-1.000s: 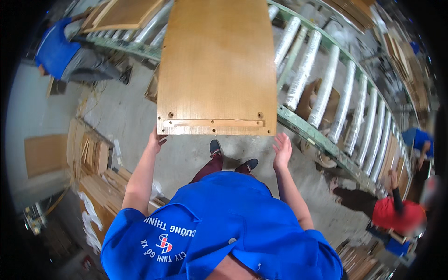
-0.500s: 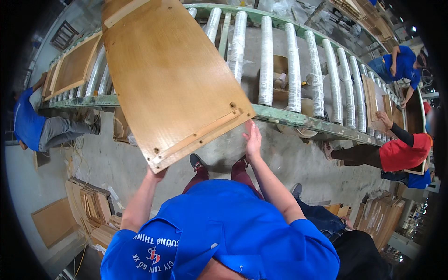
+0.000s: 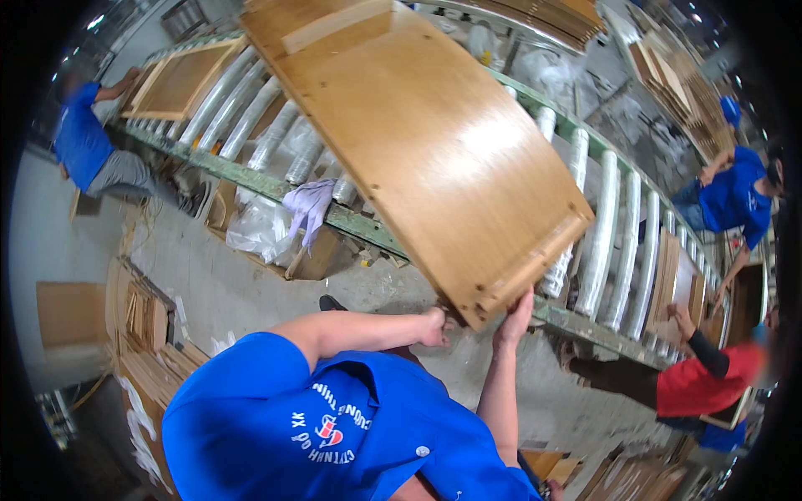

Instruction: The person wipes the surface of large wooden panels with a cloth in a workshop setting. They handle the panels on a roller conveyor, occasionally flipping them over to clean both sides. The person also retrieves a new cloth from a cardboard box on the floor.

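A grey concrete floor [image 3: 209,284] fills the lower left; a green roller conveyor [image 3: 601,225] crosses the upper frame, stacked wood panels [image 3: 142,342] at left.

Glossy smooth wooden panel [image 3: 426,142]; rollers [image 3: 601,242] seemingly wrapped in clear plastic.

The panel [image 3: 434,142] is a big, flat rectangular board of glossy honey-brown wood, and it's up in the air, tilted, running from the upper left down to its near short edge at lower right. That near edge carries a raised wooden strip with small drilled holes, and another pale strip crosses the far end at the top. It hangs over the green roller conveyor [image 3: 618,225], its near corner gripped from below, with light glaring off the middle of its face.
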Available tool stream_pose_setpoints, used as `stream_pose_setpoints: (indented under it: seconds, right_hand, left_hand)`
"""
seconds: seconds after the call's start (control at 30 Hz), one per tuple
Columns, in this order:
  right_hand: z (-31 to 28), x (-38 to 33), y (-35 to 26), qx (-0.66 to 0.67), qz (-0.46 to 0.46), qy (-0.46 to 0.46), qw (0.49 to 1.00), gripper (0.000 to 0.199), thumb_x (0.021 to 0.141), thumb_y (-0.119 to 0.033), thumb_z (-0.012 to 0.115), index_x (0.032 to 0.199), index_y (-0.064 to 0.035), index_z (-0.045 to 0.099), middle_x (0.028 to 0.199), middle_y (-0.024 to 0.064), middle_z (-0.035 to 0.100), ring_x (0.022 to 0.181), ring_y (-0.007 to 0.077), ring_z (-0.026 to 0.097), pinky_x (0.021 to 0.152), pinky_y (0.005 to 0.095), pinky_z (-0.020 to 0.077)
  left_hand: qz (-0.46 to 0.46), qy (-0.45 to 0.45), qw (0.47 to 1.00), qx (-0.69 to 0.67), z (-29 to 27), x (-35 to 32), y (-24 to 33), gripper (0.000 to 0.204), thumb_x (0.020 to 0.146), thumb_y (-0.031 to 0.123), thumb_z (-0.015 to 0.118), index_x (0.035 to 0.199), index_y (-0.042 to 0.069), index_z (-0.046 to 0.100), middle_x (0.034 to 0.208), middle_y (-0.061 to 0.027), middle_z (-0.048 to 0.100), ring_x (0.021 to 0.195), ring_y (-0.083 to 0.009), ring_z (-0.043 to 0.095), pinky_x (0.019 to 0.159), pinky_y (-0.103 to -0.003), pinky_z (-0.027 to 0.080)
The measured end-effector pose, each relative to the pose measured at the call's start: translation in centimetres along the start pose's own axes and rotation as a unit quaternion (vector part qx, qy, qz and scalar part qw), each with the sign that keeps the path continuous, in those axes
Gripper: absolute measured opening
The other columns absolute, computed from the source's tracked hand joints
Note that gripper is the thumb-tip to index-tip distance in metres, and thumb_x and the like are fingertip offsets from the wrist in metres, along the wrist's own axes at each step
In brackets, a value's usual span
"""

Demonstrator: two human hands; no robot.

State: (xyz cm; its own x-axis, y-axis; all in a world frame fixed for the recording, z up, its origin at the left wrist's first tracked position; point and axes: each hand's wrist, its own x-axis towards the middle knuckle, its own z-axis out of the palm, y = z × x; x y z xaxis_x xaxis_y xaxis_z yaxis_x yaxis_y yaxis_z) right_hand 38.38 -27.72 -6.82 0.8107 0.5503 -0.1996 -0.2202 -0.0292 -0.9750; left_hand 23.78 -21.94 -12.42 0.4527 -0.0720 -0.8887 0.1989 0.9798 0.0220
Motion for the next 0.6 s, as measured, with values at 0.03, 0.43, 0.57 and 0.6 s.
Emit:
stream_pose_setpoints:
  seconds: [0.03,0.43,0.57,0.6]
  right_hand:
    - [-1.4,0.6,0.2,0.004,-0.019,-0.002,1.0,0.051,0.098,-0.039,0.033,0.137,-0.0056,0.038,0.133,0.0084,0.046,0.119,0.0201,0.044,0.099,0.0372,0.0356]
    - [-13.7,0.2,0.3,0.101,-0.073,0.182,0.975,0.057,0.092,-0.048,0.035,0.134,-0.0101,0.041,0.127,0.0087,0.05,0.113,0.0266,0.052,0.096,0.0428,0.0422]
    - [-15.4,2.2,-0.6,0.17,0.0,0.29,0.942,0.06,0.091,-0.05,0.034,0.135,-0.0099,0.041,0.13,0.0096,0.049,0.115,0.0281,0.051,0.095,0.0425,0.0426]
    - [-15.9,2.0,-1.2,0.157,0.01,0.321,0.934,0.061,0.091,-0.051,0.032,0.136,-0.0105,0.039,0.132,0.0101,0.047,0.115,0.0292,0.05,0.095,0.0429,0.0428]
  left_hand:
    - [0.002,-0.012,0.998,0.06,0.9,0.6,0.3,0.044,0.096,0.041,0.029,0.129,0.015,0.041,0.127,-0.0018,0.049,0.125,-0.0215,0.032,0.091,-0.059,0.034]
    - [0.531,0.21,0.814,0.103,-15.7,-10.1,30.9,0.024,0.09,0.019,0.043,0.101,0.006,0.06,0.084,-0.0068,0.064,0.062,-0.0142,0.058,0.053,-0.027,0.047]
    - [0.607,0.368,0.666,0.228,-20.5,-12.0,42.1,0.023,0.089,0.018,0.045,0.094,0.004,0.062,0.087,-0.0089,0.065,0.071,-0.02,0.062,0.064,-0.033,0.049]
    - [0.625,0.403,0.608,0.278,-19.8,-11.3,44.5,0.022,0.088,0.016,0.046,0.095,0.003,0.063,0.09,-0.0117,0.065,0.077,-0.0245,0.062,0.07,-0.035,0.048]
